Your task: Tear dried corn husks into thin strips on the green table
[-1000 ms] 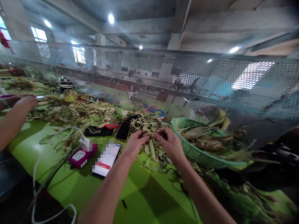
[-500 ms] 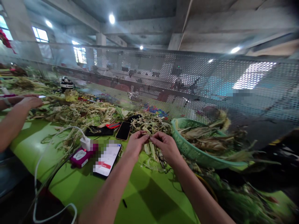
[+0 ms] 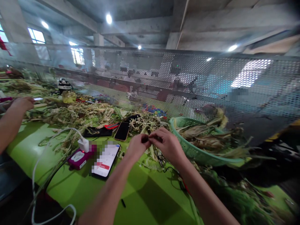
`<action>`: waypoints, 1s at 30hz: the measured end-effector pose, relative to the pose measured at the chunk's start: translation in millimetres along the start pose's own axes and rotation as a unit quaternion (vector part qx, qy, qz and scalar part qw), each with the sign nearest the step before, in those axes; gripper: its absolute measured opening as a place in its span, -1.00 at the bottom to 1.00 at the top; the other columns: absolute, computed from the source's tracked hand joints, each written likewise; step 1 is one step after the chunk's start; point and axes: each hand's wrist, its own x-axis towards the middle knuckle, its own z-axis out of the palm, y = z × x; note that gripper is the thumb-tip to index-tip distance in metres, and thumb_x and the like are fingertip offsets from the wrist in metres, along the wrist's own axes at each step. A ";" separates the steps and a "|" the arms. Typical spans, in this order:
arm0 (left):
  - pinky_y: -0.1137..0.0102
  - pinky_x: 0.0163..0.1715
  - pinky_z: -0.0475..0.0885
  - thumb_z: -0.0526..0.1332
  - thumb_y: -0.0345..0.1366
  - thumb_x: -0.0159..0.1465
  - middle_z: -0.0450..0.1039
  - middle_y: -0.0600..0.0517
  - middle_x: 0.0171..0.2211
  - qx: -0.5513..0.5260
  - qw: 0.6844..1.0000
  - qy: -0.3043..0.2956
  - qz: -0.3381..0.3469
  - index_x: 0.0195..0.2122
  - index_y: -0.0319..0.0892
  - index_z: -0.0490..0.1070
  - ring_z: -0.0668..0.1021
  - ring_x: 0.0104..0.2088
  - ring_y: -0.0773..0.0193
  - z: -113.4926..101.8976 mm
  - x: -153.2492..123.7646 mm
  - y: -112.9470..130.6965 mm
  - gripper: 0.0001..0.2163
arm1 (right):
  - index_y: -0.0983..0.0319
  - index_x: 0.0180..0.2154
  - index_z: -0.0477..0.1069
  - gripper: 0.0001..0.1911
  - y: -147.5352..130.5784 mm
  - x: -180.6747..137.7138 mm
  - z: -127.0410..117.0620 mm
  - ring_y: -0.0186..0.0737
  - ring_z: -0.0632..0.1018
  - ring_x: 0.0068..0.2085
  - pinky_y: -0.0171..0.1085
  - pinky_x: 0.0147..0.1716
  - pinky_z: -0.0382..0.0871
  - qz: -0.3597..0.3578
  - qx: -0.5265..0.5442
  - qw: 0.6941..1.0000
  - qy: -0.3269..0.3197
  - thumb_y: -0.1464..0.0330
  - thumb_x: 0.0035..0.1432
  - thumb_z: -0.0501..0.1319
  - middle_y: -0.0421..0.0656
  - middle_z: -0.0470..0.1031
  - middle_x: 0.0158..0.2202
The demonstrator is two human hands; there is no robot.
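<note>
My left hand [image 3: 138, 145] and my right hand [image 3: 166, 143] meet above the green table, fingertips pinched together and touching. Whatever lies between the fingertips is too small and hidden to make out. Pale strips of dried husk [image 3: 153, 153] show just below and behind the fingers. Beyond my hands lies a heap of small knotted husk pieces [image 3: 150, 123]. To the right of my right hand stands a green plastic basket [image 3: 187, 145] holding long dry husks [image 3: 206, 137]. A phone with a lit screen [image 3: 106, 161] lies left of my left forearm.
A dark phone [image 3: 122, 131], a red cutter [image 3: 111, 126] and a purple power strip [image 3: 78, 159] with a white charger [image 3: 83, 144] lie to the left. Husk scraps [image 3: 93, 112] cover the table's back, before a perforated metal screen [image 3: 150, 78]. Another person's hand [image 3: 21, 104] works at far left.
My right hand has turned slightly, its fingers curling closer over the left fingertips. The view has shifted a little, so the table's things appear slightly further left. The other person's hand has moved left.
</note>
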 end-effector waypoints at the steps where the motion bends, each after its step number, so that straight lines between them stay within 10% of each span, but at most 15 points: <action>1: 0.48 -0.51 0.20 0.25 -0.22 0.05 0.45 0.06 -0.52 0.006 1.000 -0.003 0.003 -0.39 -0.22 0.51 0.40 -0.50 0.32 0.5 -1.0 0.5 -0.82 | 0.18 -0.36 0.47 -0.92 1.1 0.0 1.0 -0.21 0.45 -0.31 -0.28 -0.31 0.28 0.004 -0.008 1.000 0.002 0.41 0.10 0.19 -0.14 0.43 -0.32; 14: 0.43 -0.38 0.28 0.29 -0.28 0.02 0.46 0.04 -0.51 -0.090 0.992 -0.085 -0.004 -0.47 -0.20 0.53 0.43 -0.47 0.28 6.9 -5.5 5.0 -0.89 | 0.23 -0.46 0.37 -0.95 17.1 2.2 15.2 -0.24 0.40 -0.34 -0.28 -0.33 0.26 0.040 0.094 0.994 0.040 0.43 0.04 0.18 -0.19 0.34 -0.41; 20: 0.45 -0.32 0.31 0.39 -0.21 -0.06 0.47 0.02 -0.45 -0.269 0.959 -0.034 -0.088 -0.42 -0.24 0.52 0.44 -0.42 0.34 6.7 -5.6 4.7 -0.77 | 0.25 -0.26 0.43 -0.76 24.2 5.0 12.1 -0.25 0.42 -0.31 -0.30 -0.29 0.27 0.125 0.205 0.969 0.062 0.23 0.13 0.15 -0.16 0.46 -0.32; 30: 0.48 -0.33 0.35 0.39 -0.29 -0.07 0.47 0.03 -0.41 -0.389 0.914 0.015 -0.113 -0.38 -0.22 0.48 0.47 -0.39 0.38 1.9 -4.2 8.4 -0.77 | 0.26 -0.45 0.38 -0.69 27.7 2.8 4.2 -0.34 0.30 -0.46 -0.36 -0.44 0.18 0.175 0.285 0.939 -0.074 0.12 0.03 0.22 -0.25 0.33 -0.51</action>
